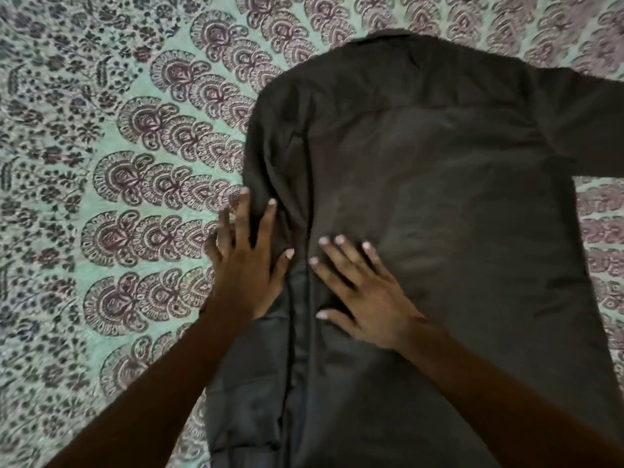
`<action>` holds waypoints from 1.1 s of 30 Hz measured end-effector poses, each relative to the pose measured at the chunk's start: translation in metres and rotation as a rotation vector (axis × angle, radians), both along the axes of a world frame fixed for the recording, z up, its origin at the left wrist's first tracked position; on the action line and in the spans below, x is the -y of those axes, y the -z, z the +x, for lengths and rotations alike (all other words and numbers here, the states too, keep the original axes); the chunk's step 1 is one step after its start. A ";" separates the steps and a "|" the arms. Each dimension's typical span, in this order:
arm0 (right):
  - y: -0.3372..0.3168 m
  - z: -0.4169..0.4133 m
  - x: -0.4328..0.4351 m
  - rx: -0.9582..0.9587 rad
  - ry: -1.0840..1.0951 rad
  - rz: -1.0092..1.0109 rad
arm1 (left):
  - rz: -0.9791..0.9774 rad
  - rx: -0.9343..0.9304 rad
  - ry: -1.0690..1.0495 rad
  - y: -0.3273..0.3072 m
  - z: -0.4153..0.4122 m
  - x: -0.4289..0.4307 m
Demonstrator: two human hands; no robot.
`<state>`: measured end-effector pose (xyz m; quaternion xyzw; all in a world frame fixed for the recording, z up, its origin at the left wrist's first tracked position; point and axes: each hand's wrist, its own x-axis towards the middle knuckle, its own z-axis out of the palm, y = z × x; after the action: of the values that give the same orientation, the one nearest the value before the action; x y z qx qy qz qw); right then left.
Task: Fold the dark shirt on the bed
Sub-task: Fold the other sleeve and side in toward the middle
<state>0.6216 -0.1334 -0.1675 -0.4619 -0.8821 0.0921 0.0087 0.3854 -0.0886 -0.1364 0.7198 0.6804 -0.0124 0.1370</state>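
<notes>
One dark brownish-black fabric shirt (439, 204) is spread back-up on a bed covered by a mint-green sheet printed with maroon paisley fans (101, 146), its collar at the far end. One sleeve is seen stretched out to the right; the left side has been folded inward along a long vertical crease. Two bare hands are laid on the cloth. The left hand (246, 261) is pressed flat at the folded left edge, fingers (268, 217) spread apart, nothing gripped. The right hand (368, 298) is rested palm-down just right of the crease, fingers splayed wide, nothing clasped.
</notes>
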 end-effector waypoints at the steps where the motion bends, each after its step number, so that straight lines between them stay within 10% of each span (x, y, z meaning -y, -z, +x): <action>1: -0.002 -0.003 0.004 0.000 0.154 -0.025 | -0.029 0.065 -0.116 -0.003 -0.002 0.009; 12: -0.042 -0.080 0.005 -0.316 0.390 0.080 | -0.029 0.315 -0.483 -0.050 -0.064 0.021; 16: -0.076 -0.144 -0.026 -0.685 0.670 -0.368 | 0.169 0.429 -0.239 -0.073 -0.084 0.016; 19: -0.088 -0.192 -0.060 -1.180 1.157 -0.814 | 0.015 0.576 -0.015 -0.081 -0.097 0.032; 22: -0.101 -0.225 -0.079 -1.512 1.366 -0.889 | -0.096 0.936 -0.291 -0.078 -0.117 0.048; 25: -0.111 -0.238 -0.082 -1.747 1.382 -1.027 | -0.166 1.087 -0.693 -0.062 -0.141 0.037; 33: -0.115 -0.233 -0.090 -2.193 1.209 -1.110 | -0.737 1.350 -0.525 -0.073 -0.153 0.016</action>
<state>0.3889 -0.0434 -0.0528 -0.4051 0.0671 0.7272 0.5501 0.2325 -0.1049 -0.0632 0.2976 0.5498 0.2337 0.7447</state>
